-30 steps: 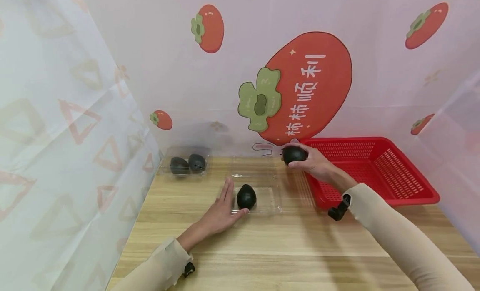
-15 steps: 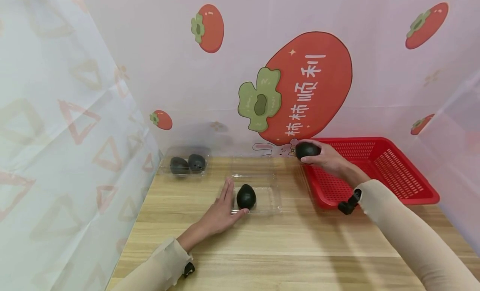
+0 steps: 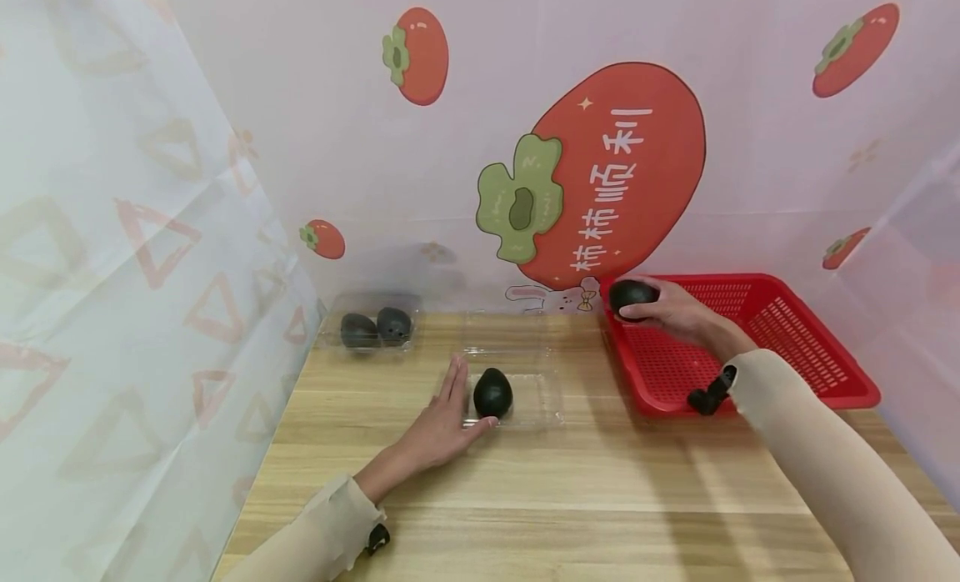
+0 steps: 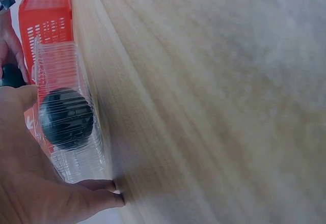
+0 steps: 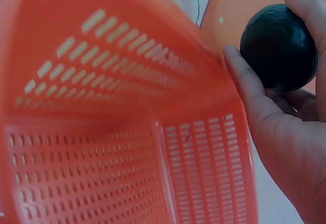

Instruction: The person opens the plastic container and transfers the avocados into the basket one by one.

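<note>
In the head view my right hand (image 3: pixel 678 313) grips a dark avocado (image 3: pixel 632 300) above the left end of the red basket (image 3: pixel 821 348). The right wrist view has the same avocado (image 5: pixel 279 47) between thumb and fingers, beside the basket's wall. My left hand (image 3: pixel 438 428) rests with straight fingers along the left side of a clear plastic clamshell box (image 3: pixel 536 398), thumb at its front edge. One avocado (image 3: pixel 492 393) lies in the left half of that box, whose lid (image 3: pixel 506 332) is folded back. Seen through the ribbed plastic, it appears as a dark avocado (image 4: pixel 66 118) in the left wrist view.
A second clear box (image 3: pixel 408 303) with two avocados (image 3: pixel 377 328) stands at the back left of the wooden table (image 3: pixel 525 499). A printed backdrop (image 3: pixel 337 132) rises behind the table, with white sheets on both sides. The basket's visible floor shows only perforated red plastic.
My right hand has moved right with its avocado, from beside the basket to over its left rim. The left hand, the box and the avocado inside have stayed put.
</note>
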The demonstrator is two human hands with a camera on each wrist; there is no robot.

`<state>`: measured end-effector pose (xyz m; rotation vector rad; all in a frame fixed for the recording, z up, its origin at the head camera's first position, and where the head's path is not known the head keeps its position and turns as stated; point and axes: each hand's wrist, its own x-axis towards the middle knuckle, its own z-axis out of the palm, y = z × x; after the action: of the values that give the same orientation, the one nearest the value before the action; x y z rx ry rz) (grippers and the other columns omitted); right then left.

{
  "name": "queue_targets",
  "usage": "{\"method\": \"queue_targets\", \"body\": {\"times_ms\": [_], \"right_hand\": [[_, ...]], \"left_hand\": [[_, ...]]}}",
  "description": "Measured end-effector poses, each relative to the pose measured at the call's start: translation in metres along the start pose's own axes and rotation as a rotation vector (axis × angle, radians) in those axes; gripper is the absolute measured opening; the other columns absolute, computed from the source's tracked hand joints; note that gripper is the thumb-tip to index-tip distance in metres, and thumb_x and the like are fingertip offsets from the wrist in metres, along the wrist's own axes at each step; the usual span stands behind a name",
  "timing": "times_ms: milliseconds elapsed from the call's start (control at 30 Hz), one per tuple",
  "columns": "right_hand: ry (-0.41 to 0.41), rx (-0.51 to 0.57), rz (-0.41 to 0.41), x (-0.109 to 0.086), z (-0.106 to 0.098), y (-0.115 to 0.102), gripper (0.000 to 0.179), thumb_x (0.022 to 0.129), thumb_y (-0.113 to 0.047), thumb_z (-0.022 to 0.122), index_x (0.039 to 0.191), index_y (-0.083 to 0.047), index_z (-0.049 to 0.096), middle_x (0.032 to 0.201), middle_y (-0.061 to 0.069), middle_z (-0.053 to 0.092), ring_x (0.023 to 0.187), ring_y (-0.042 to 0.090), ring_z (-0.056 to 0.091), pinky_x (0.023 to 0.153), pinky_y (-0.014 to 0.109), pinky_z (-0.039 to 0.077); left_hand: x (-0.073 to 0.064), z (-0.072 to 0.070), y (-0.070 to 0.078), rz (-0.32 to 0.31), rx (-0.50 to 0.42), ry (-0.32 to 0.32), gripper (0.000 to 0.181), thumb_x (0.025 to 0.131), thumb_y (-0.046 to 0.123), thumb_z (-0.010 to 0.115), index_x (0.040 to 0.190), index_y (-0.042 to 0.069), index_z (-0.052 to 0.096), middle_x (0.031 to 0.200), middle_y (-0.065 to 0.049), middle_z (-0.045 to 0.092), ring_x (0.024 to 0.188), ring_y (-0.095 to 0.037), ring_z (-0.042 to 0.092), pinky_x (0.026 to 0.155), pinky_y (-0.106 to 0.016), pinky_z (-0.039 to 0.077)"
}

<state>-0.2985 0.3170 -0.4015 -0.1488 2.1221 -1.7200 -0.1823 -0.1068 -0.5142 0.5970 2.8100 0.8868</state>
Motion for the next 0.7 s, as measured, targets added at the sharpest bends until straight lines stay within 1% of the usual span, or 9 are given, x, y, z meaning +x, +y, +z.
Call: {"method": "queue_targets", "body": {"times_ms": [100,233,300,433,567,700], "right_hand": [[-0.005,0.002,0.015,0.001,-0.006,0.0,0.069,0.103,-0.013,0.071,0.161,-0.005,0.034,0.146,0.013,0.047,0.125,0.027,0.056,0.097,0.034,0.06],[-0.002,-0.037,0.008,0.002,-0.015,0.001,0.075,0.104,-0.017,0.07,0.164,-0.006,0.028,0.149,0.012,0.046,0.127,0.027,0.052,0.097,0.032,0.059],[0.001,-0.041,0.005,0.003,-0.019,0.002,0.077,0.104,-0.018,0.07,0.165,-0.006,0.026,0.149,0.011,0.045,0.128,0.028,0.051,0.098,0.032,0.059],[0.013,-0.064,0.004,0.003,-0.028,0.005,0.08,0.104,-0.018,0.07,0.167,-0.006,0.023,0.149,0.009,0.044,0.129,0.027,0.05,0.102,0.035,0.057],[0.021,-0.107,0.017,0.002,-0.035,0.008,0.077,0.103,-0.017,0.07,0.166,-0.006,0.025,0.148,0.009,0.044,0.128,0.027,0.052,0.106,0.041,0.055],[0.01,-0.148,0.045,0.003,-0.04,0.009,0.074,0.102,-0.016,0.071,0.162,-0.005,0.03,0.149,0.014,0.044,0.127,0.029,0.051,0.101,0.039,0.058]], "left_hand": [[0.0,0.0,0.0,0.0,0.002,-0.002,0.111,0.101,0.064,0.06,0.17,0.008,-0.007,0.177,-0.017,-0.01,0.162,-0.037,0.011,0.122,-0.064,0.031],[0.001,0.001,-0.001,0.005,0.0,-0.001,0.111,0.101,0.064,0.06,0.17,0.006,-0.006,0.177,-0.018,-0.01,0.162,-0.037,0.01,0.121,-0.064,0.031],[0.001,0.002,-0.002,0.009,0.0,0.0,0.111,0.101,0.063,0.06,0.17,0.005,-0.005,0.177,-0.019,-0.01,0.161,-0.038,0.011,0.121,-0.064,0.032],[0.002,0.001,-0.002,0.01,0.003,0.006,0.11,0.101,0.064,0.06,0.17,0.004,-0.003,0.177,-0.018,-0.009,0.161,-0.039,0.013,0.121,-0.064,0.032],[0.002,0.0,0.0,0.008,-0.008,0.008,0.109,0.102,0.063,0.06,0.17,0.003,-0.001,0.177,-0.019,-0.008,0.16,-0.042,0.015,0.121,-0.066,0.031],[0.001,-0.001,0.002,0.001,-0.01,0.001,0.108,0.102,0.061,0.061,0.17,0.003,-0.001,0.177,-0.02,-0.007,0.16,-0.043,0.016,0.121,-0.066,0.029]]}}
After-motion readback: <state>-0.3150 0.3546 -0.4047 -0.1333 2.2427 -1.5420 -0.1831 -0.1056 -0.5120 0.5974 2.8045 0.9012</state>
